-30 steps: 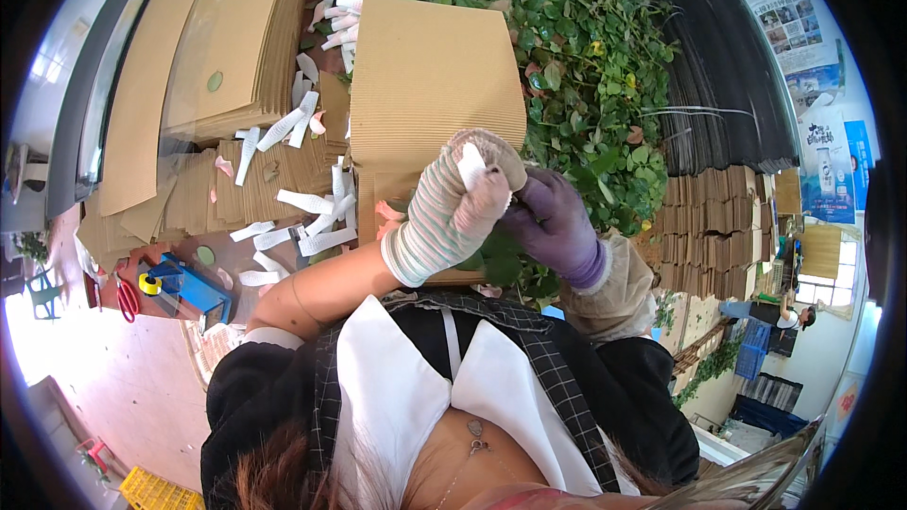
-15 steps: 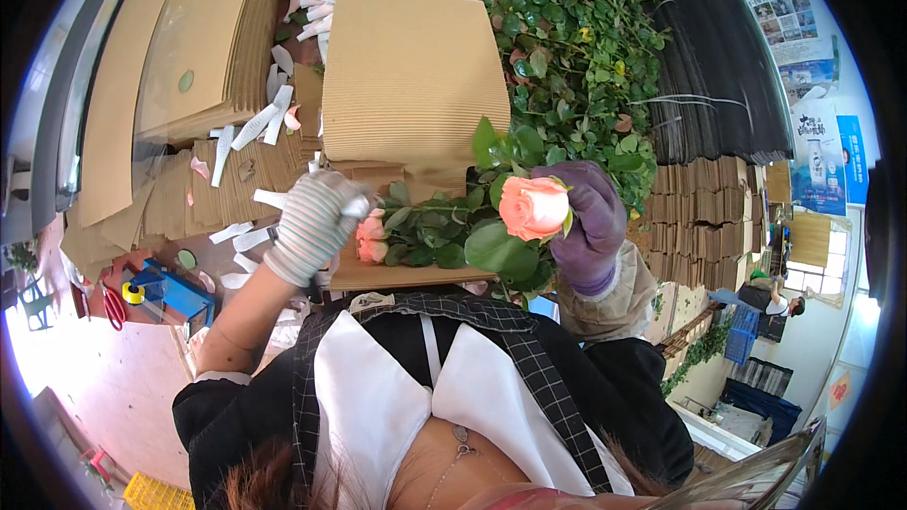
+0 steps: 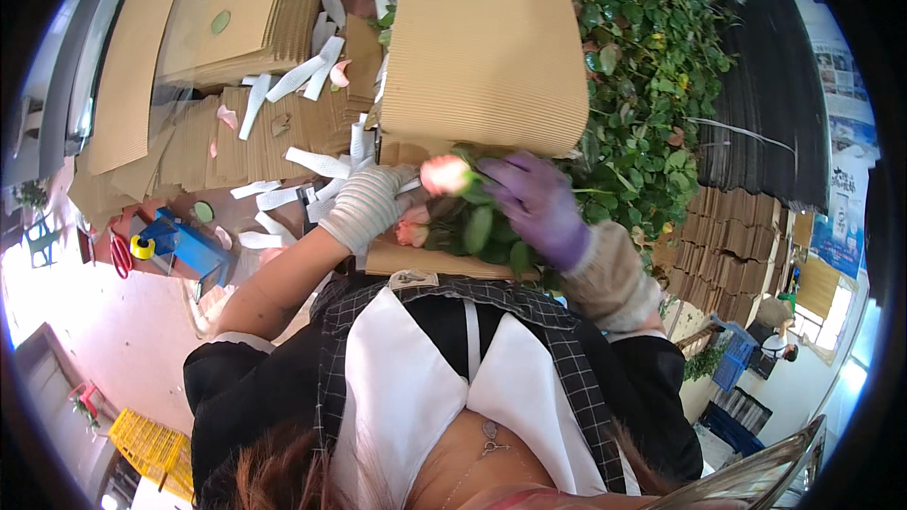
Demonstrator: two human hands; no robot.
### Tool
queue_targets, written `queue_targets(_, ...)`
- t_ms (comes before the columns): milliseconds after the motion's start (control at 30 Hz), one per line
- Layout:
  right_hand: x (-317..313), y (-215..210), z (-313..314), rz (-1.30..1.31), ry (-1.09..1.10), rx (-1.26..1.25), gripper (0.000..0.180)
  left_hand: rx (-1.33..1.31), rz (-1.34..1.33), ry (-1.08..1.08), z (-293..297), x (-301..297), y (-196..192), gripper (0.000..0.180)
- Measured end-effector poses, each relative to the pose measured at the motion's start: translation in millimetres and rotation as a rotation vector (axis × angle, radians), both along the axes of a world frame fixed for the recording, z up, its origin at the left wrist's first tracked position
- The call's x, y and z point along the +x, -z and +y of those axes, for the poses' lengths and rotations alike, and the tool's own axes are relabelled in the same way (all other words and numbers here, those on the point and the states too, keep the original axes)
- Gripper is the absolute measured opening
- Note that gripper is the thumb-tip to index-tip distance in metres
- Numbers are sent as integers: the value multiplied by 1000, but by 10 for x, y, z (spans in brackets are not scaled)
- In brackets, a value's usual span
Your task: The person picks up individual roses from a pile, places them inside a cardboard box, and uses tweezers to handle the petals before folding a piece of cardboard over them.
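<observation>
Motion blur at frame centre. Right hand in a purple glove [image 3: 539, 203]: fingers smeared, grip apparently closed on the green stem right behind a round pink-and-cream rose [image 3: 446, 175]; exact contact hard to make out, most of the stem hidden by hand and foliage. Left hand in a white striped knit glove [image 3: 367, 208]: fingers curled near the bloom, tips running into a pale patch; cannot tell whether that grip holds anything. The rose is just left of the purple fingertips, head toward frame left, petals washed bright, edges streaked. Below it, a coral-pink rose [image 3: 413, 226], partly covered, with dark green leaves [image 3: 479, 227] to its right, over a tan cardboard strip [image 3: 425, 263]. A large ribbed tan cardboard sheet [image 3: 487, 57], upper centre, blocks the view behind. Leafy green heap [image 3: 642, 66], upper right: cut by the top edge, stems mostly buried.
</observation>
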State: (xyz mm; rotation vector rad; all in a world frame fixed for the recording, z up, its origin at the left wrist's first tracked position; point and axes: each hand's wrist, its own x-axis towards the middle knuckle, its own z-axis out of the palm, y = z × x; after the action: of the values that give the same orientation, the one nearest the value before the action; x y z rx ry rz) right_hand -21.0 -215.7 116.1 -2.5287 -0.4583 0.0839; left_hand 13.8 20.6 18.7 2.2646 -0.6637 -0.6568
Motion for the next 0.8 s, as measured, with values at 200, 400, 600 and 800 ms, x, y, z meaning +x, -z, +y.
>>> queue_targets(200,98,1036,159,-62,-120,-209,41,-133,-276,-17,134,-170,280,30)
queue_targets(400,113,1012,122,-140,-191,-239,42,18,-36,-107,557,-317,15,29)
queue_targets(600,84,1040,144,-183,-228,-370,37,595,-15,-167,1369,-512,-342,25)
queue_targets(800,82,1070,113,-177,-240,-403,39,-153,-513,133,179,-57,-351,39)
